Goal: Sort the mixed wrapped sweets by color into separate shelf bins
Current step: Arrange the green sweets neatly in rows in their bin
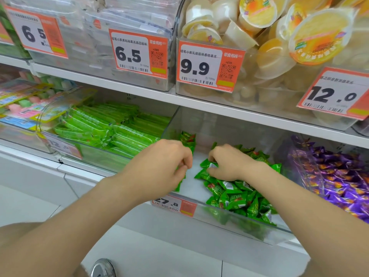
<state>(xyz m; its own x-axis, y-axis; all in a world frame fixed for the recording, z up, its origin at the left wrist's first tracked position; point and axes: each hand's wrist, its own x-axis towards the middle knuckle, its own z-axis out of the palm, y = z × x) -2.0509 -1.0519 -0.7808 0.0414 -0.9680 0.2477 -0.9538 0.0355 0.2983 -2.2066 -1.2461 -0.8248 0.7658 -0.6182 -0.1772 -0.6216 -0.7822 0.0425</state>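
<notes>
Head view is showing both hands reaching into the clear bin: left hand pinching green sweets, right hand gripping another.

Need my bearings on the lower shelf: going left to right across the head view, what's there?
Pastel sweets → green sticks → left hand → right hand in the green sweets → purple sweets.

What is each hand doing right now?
Left hand: closed on green wrapped sweets.
Right hand: fingers curled on the green sweet pile; grip unclear.
</notes>
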